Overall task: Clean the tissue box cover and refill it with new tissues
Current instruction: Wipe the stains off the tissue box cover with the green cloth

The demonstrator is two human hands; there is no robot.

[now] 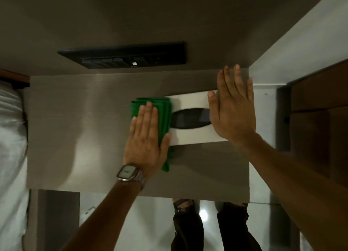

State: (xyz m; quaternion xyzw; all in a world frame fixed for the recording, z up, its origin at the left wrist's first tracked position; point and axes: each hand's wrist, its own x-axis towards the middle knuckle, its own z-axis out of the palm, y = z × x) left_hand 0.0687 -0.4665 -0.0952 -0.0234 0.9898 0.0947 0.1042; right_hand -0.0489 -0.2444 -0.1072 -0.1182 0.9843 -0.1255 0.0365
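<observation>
The tissue box cover (pixel 190 135), pale with a dark oval slot, lies flat on a grey table (pixel 84 118) at centre right of the frame. The left hand (pixel 146 137) lies flat, fingers pressed together, on a folded green cloth (pixel 162 107) that covers the left end of the cover and hangs over its near edge. A metal wristwatch (pixel 128 172) sits on that wrist. The right hand (pixel 232 107) is open and spread, palm down on the right end of the cover, hiding that end and part of the slot.

Upper centre: a black switch panel (pixel 122 55) on the wall behind the table, well apart from the cover. Left edge: white bedding (pixel 11 128) just beside the table. Right side: a brown cabinet (pixel 320 118) beyond a pale wall strip. Bottom centre: the person's dark trousers (pixel 188 232) and glossy white floor (pixel 150 222) under the table's near edge.
</observation>
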